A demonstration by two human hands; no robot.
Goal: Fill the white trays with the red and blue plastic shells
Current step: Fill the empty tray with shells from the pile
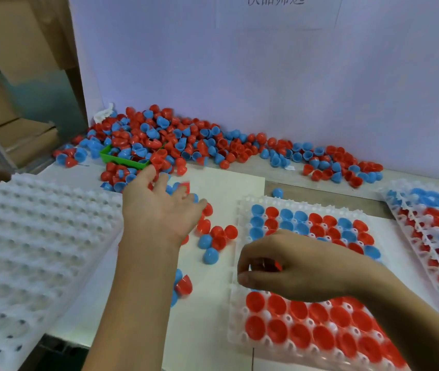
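A big heap of red and blue plastic shells lies along the back wall. The white tray in front of me holds blue and red shells in its far rows and red shells in its near rows. My right hand hovers over the tray's middle left and pinches a red shell between thumb and fingers. My left hand reaches forward with spread fingers over loose shells at the heap's near edge. Nothing shows in its grasp.
An empty white tray lies at the left. A stack of filled trays sits at the right edge. A green bin is half buried in the heap. A white sheet covers the table, cardboard boxes stand far left.
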